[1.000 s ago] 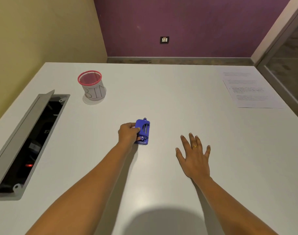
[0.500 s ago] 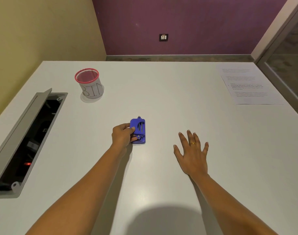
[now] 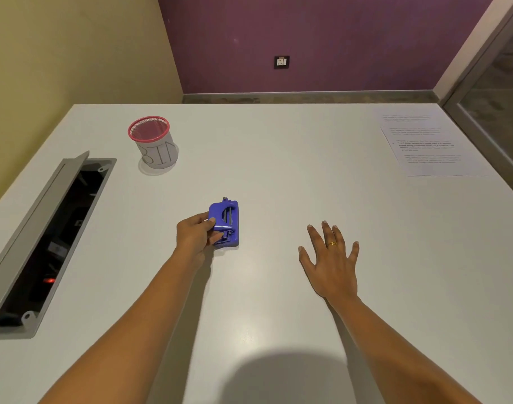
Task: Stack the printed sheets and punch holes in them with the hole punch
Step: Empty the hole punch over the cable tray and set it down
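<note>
A blue hole punch (image 3: 226, 222) rests on the white table (image 3: 278, 158) near its middle. My left hand (image 3: 195, 235) grips the punch's left side, thumb on top and fingers at its near end. My right hand (image 3: 332, 260) lies flat on the table to the right, fingers spread, a gold ring on one finger, holding nothing. Printed sheets (image 3: 424, 144) lie overlapping at the far right of the table, well away from both hands.
A mesh cup (image 3: 153, 145) with a red rim, wrapped in paper marked "BIN", stands at the far left. An open cable hatch (image 3: 48, 234) with its grey lid raised is sunk in the table's left side. A glass door is on the right.
My left hand and the hole punch have slid a little to the left and nearer. My right hand has stayed flat in about the same place.
</note>
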`<state>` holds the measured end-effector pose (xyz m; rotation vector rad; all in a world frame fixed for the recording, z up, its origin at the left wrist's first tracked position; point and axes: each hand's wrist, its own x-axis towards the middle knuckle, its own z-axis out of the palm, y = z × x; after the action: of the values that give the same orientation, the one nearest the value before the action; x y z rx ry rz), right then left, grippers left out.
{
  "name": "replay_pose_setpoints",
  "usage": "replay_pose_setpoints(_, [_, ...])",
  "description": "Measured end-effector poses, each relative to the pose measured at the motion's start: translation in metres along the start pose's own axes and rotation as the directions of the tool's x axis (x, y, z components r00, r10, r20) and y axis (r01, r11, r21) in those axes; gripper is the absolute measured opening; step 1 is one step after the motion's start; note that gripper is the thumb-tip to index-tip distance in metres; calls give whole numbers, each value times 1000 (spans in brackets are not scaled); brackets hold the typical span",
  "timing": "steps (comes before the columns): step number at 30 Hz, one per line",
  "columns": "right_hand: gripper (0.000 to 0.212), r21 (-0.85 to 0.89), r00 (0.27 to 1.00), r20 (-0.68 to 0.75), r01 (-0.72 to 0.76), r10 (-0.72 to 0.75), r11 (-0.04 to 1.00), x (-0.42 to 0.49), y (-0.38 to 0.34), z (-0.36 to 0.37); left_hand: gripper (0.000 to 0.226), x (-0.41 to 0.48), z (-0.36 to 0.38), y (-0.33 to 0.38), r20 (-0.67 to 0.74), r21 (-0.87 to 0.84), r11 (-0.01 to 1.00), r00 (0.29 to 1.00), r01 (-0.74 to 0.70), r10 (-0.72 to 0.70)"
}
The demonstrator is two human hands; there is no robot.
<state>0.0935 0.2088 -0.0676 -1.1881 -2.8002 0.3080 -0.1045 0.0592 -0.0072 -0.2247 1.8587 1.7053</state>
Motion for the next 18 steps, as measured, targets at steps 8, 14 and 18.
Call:
replay_pose_setpoints(8, [72, 6, 1000, -1, -5, 5, 1000, 0, -1, 0, 15, 8, -36, 13, -100, -307, 948, 988, 84, -120])
replay_pose_setpoints(14, [73, 7, 1000, 0, -6, 6, 1000, 0, -1, -1, 21, 9, -53, 17, -82, -369, 924, 986, 102, -142])
replay_pose_setpoints(18, [74, 2, 1000, 14, -10, 10, 1000, 0, 0, -1, 21, 8, -60, 16, 19, -458, 871, 982, 178, -190])
